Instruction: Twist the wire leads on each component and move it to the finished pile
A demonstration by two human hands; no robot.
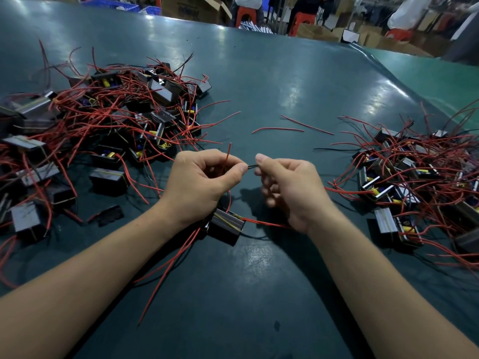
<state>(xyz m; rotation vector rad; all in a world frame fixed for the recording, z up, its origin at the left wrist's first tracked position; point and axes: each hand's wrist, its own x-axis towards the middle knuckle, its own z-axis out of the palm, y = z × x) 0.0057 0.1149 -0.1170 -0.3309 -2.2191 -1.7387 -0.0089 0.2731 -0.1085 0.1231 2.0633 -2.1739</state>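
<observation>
Component (226, 225) lay below both wrists; left hand (202, 182) and right hand (287, 187) each pinched its black lead (252, 166), apparently. Short, tight turns near the fingertips would twist best.

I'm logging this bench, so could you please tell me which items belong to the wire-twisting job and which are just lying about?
In the job:
left hand
right hand
black lead
component
left pile
right pile

Lying about:
two loose red wires
black scrap
</observation>
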